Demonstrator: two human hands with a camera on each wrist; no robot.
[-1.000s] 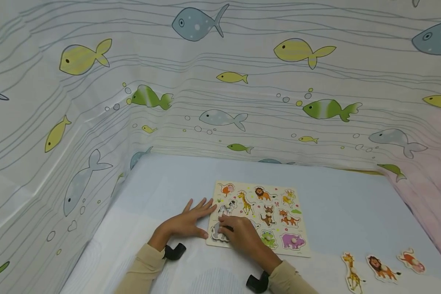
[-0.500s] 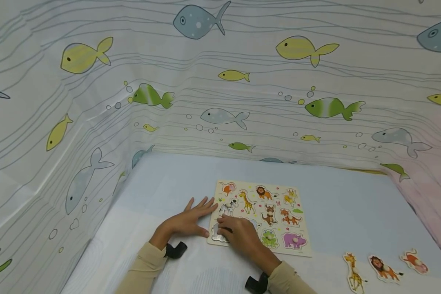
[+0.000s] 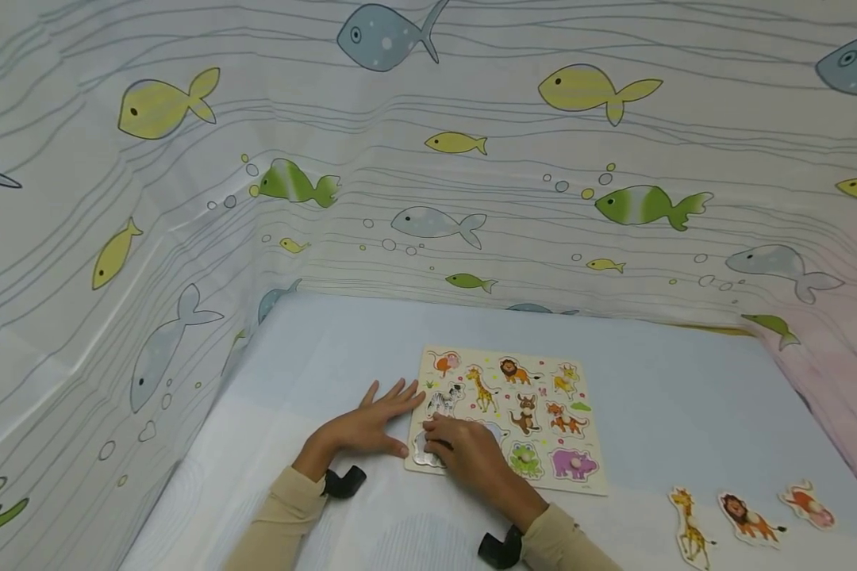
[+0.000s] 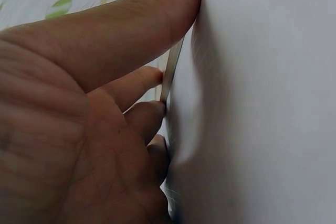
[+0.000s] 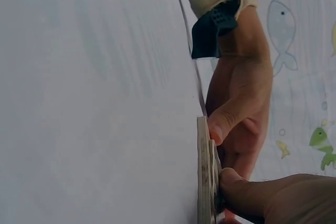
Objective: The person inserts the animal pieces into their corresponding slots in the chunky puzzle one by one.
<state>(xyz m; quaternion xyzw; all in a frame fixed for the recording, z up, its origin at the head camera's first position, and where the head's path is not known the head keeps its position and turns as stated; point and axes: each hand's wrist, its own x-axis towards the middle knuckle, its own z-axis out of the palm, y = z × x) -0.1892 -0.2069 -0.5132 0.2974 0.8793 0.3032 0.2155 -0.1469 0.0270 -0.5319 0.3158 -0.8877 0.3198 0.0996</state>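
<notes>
A wooden animal puzzle board [image 3: 593,428] lies flat on the table. At its lower left corner sits a grey animal puzzle piece [image 3: 424,452], mostly covered by my right hand [image 3: 474,456], whose curled fingers and thumb hold it. In the right wrist view the piece [image 5: 212,174] lies against the board's face, and the knob is hidden. My left hand [image 3: 360,424] is spread along the board's left edge, thumb and fingertips touching it. From the left wrist, the board's thin edge [image 4: 170,69] shows beyond the fingers.
Loose giraffe [image 3: 691,527], lion [image 3: 750,519] and monkey [image 3: 808,505] pieces lie on the table at the right. The purple hippo [image 3: 574,464] and green frog [image 3: 524,460] are on the board. A fish-print curtain [image 3: 428,182] surrounds the table's back and left.
The grey animal piece looks turned slightly and lies flatter at the board's corner under my right fingers. My left hand stays at the board's edge. The head view has shifted slightly.
</notes>
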